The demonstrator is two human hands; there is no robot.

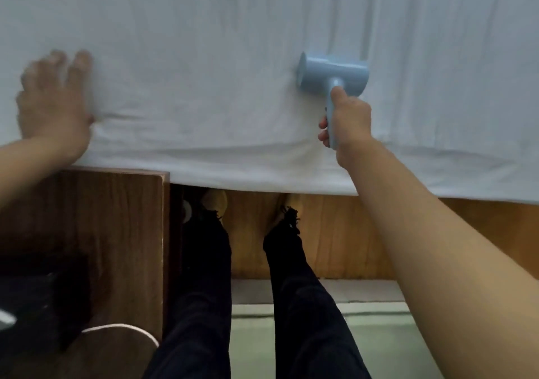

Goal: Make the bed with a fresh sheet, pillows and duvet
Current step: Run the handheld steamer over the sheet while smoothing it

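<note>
Across the bed, sheet spread flat: left hand at 9 o'clock presses open-palmed, right hand at 3 o'clock grips blue roller tool; smoothing step, next stroke likely needs steady tension.

**Setting: domestic bedroom**

Viewed from above, at the edge of a bed. Smooth pale-white cotton bed sheet spread across the whole upper field, faintly creased, hanging over the near edge. Dark brown wood-grain bedside cabinet top directly beside the bed on the left, its far edge touching the sheet's overhang. Lighter honey-coloured wooden bed-frame side panel visible beneath the overhang. Pale green floor covering at bottom centre. Small light-blue plastic T-shaped handheld roller tool resting on the sheet: household-grade item. Furnishings and bedding consistent with a home.
</note>
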